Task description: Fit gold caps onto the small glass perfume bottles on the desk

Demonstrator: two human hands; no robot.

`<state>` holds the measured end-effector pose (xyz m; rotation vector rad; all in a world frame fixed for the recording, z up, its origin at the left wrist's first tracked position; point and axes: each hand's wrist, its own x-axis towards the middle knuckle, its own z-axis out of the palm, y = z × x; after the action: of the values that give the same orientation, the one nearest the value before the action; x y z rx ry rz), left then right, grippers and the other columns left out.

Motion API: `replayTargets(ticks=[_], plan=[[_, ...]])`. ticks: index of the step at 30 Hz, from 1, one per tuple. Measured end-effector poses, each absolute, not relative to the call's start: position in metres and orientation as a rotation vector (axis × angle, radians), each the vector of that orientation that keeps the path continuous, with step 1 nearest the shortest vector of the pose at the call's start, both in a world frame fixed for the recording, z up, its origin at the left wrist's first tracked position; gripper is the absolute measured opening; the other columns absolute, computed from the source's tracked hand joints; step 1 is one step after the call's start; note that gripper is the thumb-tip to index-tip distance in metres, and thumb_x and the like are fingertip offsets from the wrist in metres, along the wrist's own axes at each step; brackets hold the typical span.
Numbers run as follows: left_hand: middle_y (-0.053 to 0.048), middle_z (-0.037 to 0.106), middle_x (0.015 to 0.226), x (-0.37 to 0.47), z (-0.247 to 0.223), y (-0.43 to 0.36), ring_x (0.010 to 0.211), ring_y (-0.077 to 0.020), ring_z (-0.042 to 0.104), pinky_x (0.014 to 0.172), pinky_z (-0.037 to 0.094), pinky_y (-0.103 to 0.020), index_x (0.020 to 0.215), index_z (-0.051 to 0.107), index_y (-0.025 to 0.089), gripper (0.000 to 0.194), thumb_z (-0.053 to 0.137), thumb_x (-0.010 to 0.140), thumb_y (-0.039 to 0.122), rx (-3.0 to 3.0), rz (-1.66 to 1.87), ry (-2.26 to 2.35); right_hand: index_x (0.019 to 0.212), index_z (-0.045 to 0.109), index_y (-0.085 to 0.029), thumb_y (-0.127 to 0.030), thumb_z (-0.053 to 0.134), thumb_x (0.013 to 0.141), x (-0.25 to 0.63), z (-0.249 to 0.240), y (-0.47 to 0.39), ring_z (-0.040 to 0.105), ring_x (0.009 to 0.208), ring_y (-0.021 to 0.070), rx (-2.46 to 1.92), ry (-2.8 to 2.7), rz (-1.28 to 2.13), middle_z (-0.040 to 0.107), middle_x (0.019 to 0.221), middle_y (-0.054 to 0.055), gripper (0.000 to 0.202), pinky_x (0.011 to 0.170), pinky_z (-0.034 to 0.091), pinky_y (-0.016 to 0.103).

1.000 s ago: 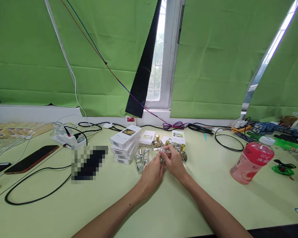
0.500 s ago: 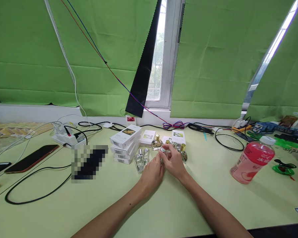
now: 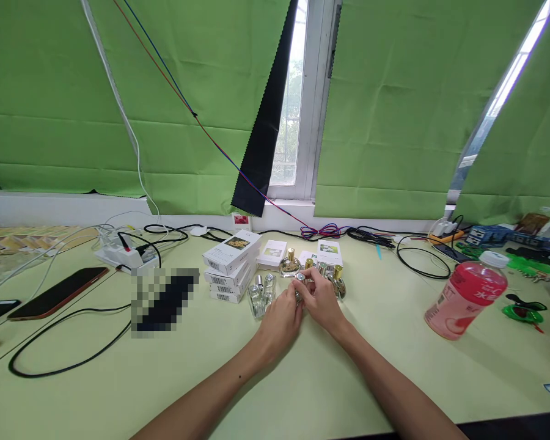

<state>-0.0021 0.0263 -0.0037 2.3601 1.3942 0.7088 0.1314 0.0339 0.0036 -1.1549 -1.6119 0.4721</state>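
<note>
My left hand [image 3: 280, 318] and my right hand [image 3: 321, 300] meet at the middle of the table, both closed around one small glass perfume bottle [image 3: 300, 277]. Its silver top shows between my fingers; most of its body is hidden. Just left of my left hand, two clear glass perfume bottles [image 3: 256, 299] stand side by side. Behind my hands is a rounded perfume bottle with a gold cap [image 3: 290, 264]. More bottles with gold and silver caps [image 3: 338, 273] stand beyond my right hand, partly covered by it.
White printed boxes [image 3: 231, 252] are stacked left of the bottles, with more boxes [image 3: 330, 252] behind. A pink drink bottle [image 3: 467, 296] stands at the right. Phones [image 3: 59, 293], a power strip [image 3: 127, 255] and a looping black cable [image 3: 64, 374] occupy the left.
The fingers of my right hand have lowered slightly on the perfume bottle, showing more of a gold cap behind. Otherwise the hands and objects stay in place.
</note>
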Motion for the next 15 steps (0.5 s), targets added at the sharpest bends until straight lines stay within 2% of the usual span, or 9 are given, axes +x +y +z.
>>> replayTargets(ticks=[8,15], plan=[[-0.014,0.066,0.108,-0.0023,-0.0043,0.0264,0.094,-0.0287,0.066,0.074,0.048,-0.037,0.117,0.051,0.014,0.029,0.037,0.096,0.026,2.404,0.682,1.415,0.085,0.051,-0.021,-0.043,0.059,0.088,0.132,0.0049,0.0335,0.045,0.044,0.0113,-1.154,-1.565,0.514,0.057,0.065,-0.003,0.024,0.047,0.035,0.025],[-0.013,0.066,0.107,-0.0028,-0.0045,0.0277,0.094,-0.0283,0.065,0.076,0.049,-0.037,0.112,0.053,0.013,0.026,0.037,0.095,0.023,2.407,0.718,1.357,0.084,0.047,-0.023,-0.051,0.063,0.085,0.1329,0.0046,0.0338,0.048,0.041,0.0125,-1.16,-1.529,0.569,0.055,0.058,-0.005,0.032,0.043,0.036,0.024]])
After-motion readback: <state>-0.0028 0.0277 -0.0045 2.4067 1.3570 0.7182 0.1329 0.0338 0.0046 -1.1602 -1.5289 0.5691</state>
